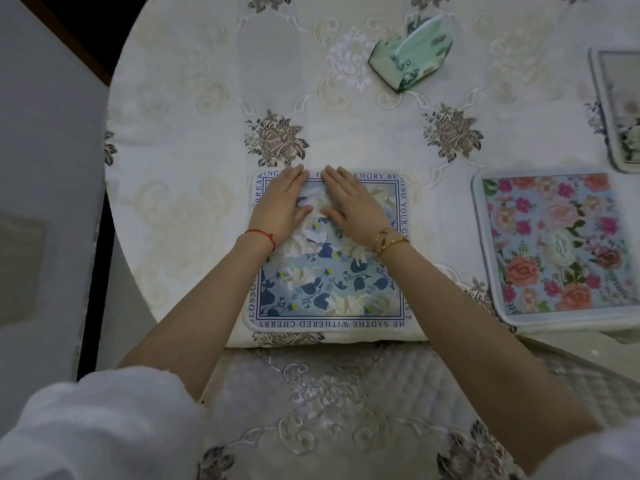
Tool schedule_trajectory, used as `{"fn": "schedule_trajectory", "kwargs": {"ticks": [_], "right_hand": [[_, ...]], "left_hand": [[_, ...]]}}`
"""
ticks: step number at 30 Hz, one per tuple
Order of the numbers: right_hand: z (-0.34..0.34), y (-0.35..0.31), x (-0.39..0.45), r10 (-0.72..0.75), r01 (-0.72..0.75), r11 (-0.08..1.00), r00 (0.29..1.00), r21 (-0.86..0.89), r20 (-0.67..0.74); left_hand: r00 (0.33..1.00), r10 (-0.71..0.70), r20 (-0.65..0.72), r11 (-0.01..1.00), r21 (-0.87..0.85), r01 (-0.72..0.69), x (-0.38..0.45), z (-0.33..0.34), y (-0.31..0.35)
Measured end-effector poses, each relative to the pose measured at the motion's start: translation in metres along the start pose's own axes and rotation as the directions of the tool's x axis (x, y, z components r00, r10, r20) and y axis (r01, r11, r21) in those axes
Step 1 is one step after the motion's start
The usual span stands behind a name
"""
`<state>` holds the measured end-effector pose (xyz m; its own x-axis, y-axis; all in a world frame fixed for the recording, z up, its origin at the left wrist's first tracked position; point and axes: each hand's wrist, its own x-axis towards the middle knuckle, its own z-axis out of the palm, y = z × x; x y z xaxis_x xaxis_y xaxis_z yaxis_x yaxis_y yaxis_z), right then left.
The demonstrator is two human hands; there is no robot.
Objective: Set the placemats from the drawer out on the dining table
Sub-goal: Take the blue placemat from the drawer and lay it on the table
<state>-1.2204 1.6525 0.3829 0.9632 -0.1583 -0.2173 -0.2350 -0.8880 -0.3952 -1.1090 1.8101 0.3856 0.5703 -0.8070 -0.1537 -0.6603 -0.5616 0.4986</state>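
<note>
Both hands flat on blue placemat at near table edge.
Blue floral placemat (325, 271) lies on dining table (180, 188), near edge; L hand (282, 206) + R hand (349, 202) pressing its far half, fingers straight, side by side. Pink rose placemat (557, 247) to the right, 3rd mat (620, 109) far right. Green tissue pack (412, 53) beyond.
</note>
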Motion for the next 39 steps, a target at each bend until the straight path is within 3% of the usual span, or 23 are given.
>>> {"fn": "schedule_trajectory", "kwargs": {"ticks": [10, 14, 18, 29, 31, 35, 39], "right_hand": [[-0.020, 0.063, -0.065, 0.302, -0.302, 0.953, 0.943, 0.023, -0.140], [-0.008, 0.017, -0.053, 0.161, -0.160, 0.987, 0.979, 0.022, -0.122], [0.013, -0.010, -0.045, 0.052, -0.052, 0.999, 0.998, -0.001, -0.022], [-0.002, 0.051, -0.121, 0.296, -0.298, 0.954, 0.953, -0.030, -0.070], [0.000, 0.040, -0.133, 0.277, -0.281, 0.959, 0.957, -0.040, -0.086], [0.020, -0.009, -0.136, 0.121, -0.121, 0.993, 0.992, -0.008, -0.022], [0.040, -0.025, -0.134, 0.149, -0.149, 0.989, 0.989, -0.022, 0.015]], "left_hand": [[0.978, -0.189, -0.090, 0.978, 0.068, 0.195, -0.029, -0.008, -0.025], [0.997, -0.051, -0.050, 0.998, 0.041, 0.053, -0.040, 0.002, 0.002], [0.999, -0.029, 0.020, 0.998, 0.055, 0.027, -0.046, 0.013, 0.015], [0.986, -0.167, -0.011, 0.976, 0.142, 0.167, -0.082, 0.000, -0.017], [0.984, -0.177, -0.021, 0.972, 0.155, 0.178, -0.092, 0.001, -0.011], [0.998, -0.050, 0.029, 0.994, 0.097, 0.047, -0.120, 0.019, 0.020], [0.996, -0.070, 0.058, 0.992, 0.111, 0.063, -0.136, 0.034, 0.029]]}}
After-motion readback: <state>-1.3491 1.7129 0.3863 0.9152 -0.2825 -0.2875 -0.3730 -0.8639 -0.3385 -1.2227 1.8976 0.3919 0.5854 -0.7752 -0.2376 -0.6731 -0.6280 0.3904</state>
